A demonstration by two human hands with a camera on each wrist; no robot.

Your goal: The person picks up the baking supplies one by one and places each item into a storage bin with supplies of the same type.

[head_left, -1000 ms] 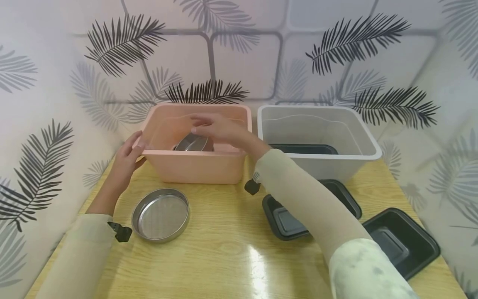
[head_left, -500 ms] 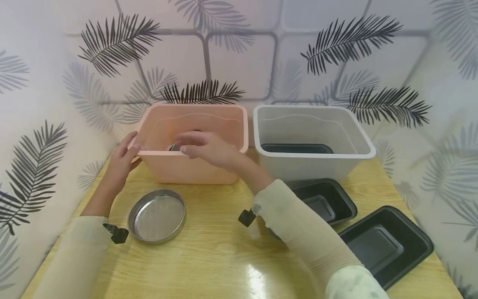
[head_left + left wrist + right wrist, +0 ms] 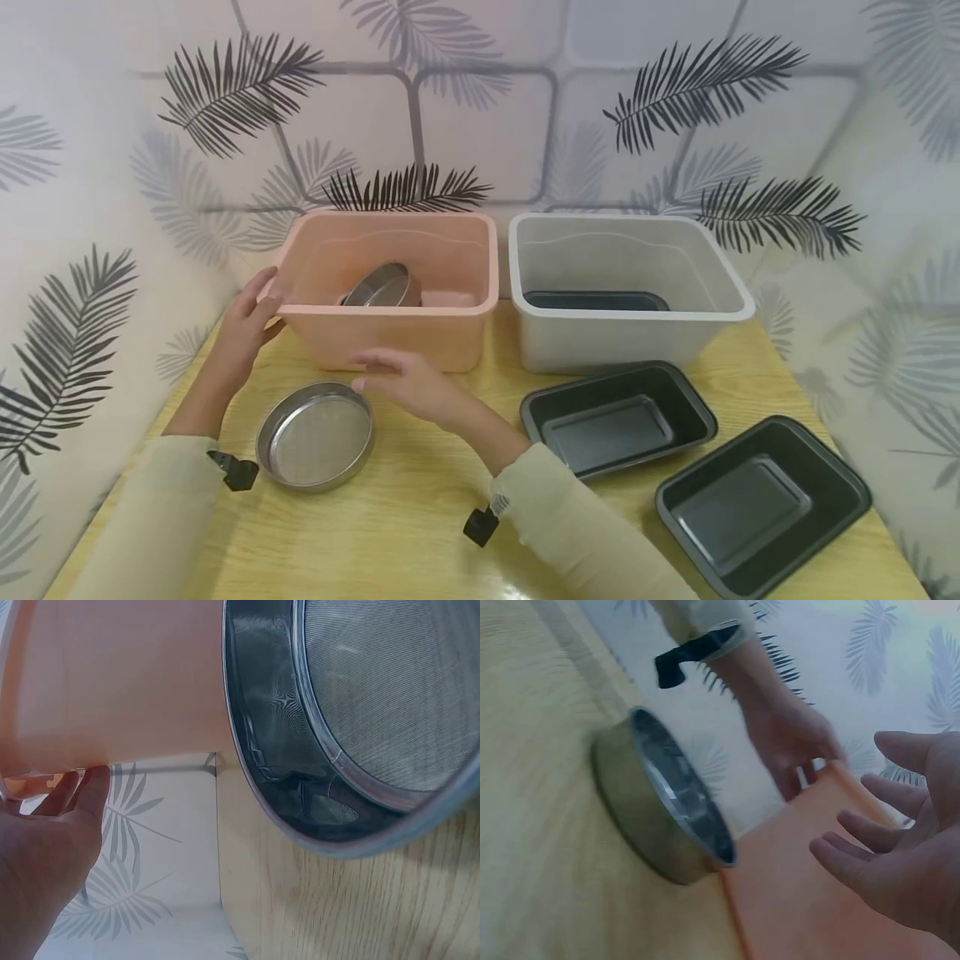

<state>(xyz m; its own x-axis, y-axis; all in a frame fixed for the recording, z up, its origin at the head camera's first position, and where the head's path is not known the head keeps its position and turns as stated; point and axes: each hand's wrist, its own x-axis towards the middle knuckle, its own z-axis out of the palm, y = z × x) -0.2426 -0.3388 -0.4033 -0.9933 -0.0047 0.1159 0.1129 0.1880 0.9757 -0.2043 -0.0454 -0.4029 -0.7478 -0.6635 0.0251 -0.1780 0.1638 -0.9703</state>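
My left hand (image 3: 243, 321) grips the near-left corner of the rim of a pink plastic bin (image 3: 397, 342). The left wrist view shows the fingers of that hand (image 3: 52, 847) bent at the bin's edge. Inside the bin a round metal sieve (image 3: 382, 287) leans tilted, partly hidden by the front wall. Another round sieve (image 3: 318, 437) lies mesh-down on the table below the bin; its fine mesh shows large in the left wrist view. Above the table, just right of this sieve and in front of the bin, my right hand (image 3: 412, 383) holds nothing, its fingers loosely spread.
A white plastic bin (image 3: 630, 337) stands to the right of the pink one, with a dark pan (image 3: 596, 300) inside. Two black rectangular loaf pans, one nearer the bin (image 3: 611, 429) and one further right (image 3: 742, 508), lie on the wooden table (image 3: 360, 542). Patterned wall covering rises behind.
My right hand has come out of the pink bin, empty, and moved down toward me over the table. The sieve inside shows again. My left hand stays on the rim.
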